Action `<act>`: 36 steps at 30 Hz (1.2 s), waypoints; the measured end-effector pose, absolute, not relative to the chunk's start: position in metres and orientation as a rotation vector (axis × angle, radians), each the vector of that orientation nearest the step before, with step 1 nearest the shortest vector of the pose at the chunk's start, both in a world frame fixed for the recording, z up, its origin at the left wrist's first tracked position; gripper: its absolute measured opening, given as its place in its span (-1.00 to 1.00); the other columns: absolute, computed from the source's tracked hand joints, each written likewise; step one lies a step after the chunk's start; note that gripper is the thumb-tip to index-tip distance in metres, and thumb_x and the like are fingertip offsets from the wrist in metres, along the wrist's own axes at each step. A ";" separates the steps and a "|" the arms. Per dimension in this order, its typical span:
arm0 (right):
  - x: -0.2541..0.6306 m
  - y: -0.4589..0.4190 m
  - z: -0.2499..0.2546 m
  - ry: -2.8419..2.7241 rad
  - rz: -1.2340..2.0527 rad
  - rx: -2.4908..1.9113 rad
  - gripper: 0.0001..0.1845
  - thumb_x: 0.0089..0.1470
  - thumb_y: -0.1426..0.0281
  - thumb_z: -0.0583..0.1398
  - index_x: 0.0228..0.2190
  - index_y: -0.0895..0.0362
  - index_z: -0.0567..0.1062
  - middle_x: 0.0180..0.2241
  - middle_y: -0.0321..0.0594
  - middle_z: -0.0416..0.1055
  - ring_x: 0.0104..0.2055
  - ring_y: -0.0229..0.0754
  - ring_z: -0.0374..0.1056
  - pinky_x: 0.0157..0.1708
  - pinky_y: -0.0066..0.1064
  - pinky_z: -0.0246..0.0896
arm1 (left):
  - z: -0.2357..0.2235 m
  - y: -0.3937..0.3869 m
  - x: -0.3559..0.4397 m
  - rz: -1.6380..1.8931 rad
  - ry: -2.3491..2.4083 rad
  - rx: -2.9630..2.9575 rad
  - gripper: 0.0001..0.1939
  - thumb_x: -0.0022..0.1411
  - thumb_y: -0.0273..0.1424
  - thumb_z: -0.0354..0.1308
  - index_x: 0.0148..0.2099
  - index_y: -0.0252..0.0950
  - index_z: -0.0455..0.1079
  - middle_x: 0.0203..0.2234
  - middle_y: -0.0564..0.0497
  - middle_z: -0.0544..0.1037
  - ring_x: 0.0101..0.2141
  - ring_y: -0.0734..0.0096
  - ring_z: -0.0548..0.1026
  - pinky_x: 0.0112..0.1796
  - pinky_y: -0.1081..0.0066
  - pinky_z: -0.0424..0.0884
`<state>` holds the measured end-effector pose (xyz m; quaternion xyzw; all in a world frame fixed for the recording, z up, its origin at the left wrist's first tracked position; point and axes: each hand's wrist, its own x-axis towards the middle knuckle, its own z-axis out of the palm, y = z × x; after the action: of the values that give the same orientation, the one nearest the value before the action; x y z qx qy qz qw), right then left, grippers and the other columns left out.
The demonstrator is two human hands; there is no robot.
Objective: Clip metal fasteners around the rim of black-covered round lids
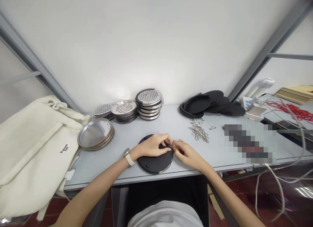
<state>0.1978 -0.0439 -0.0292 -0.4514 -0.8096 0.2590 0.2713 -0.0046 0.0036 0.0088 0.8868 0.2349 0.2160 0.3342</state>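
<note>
Nearest is my white shirt (165,217), below the table's (124,135) front edge; just over that edge, near its middle, lies the black disc (156,163). My left hand (155,145) rests half curled on it, my right hand (186,152) is drawn nearly closed at its right rim, and whether either grips something small I cannot tell.

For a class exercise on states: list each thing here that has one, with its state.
Black disc: lying on table, partly covered
Left hand: fingers bent, over the disc
Right hand: fingers curled at disc's edge; grip unclear
Perforated plates: stacked
Plain metal discs: stacked
Metal clips: loosely piled, one apart
Black covers: heaped, overlapping
Cream bag: slumped
Watch: fastened
</note>
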 end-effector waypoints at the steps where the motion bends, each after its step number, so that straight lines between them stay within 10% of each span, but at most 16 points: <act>1: 0.198 -0.044 -0.029 -2.180 0.700 -1.219 -0.83 0.16 0.47 0.00 -0.48 0.10 0.26 -0.49 -0.30 0.29 -0.38 -0.21 0.20 -0.32 -0.38 0.12 | 0.009 0.004 -0.005 0.564 0.615 2.318 -0.81 0.15 -0.46 0.16 -0.15 -0.30 0.28 -0.27 0.01 0.47 -0.36 0.49 0.44 -0.28 0.45 0.40; 36: 0.194 -0.044 -0.027 -2.194 0.647 -1.254 -0.76 0.22 0.44 -0.03 -0.47 0.11 0.31 -0.51 -0.28 0.29 -0.43 -0.21 0.20 -0.33 -0.35 0.12 | 0.011 0.004 -0.007 0.548 0.678 2.409 -0.77 0.14 -0.40 0.18 -0.13 -0.27 0.27 -0.23 0.01 0.41 -0.39 0.49 0.36 -0.25 0.42 0.34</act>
<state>0.1942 -0.0442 -0.0268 -0.4639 -0.8114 0.2391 0.2633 -0.0067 0.0039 0.0109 0.9012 0.2535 0.2048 0.2857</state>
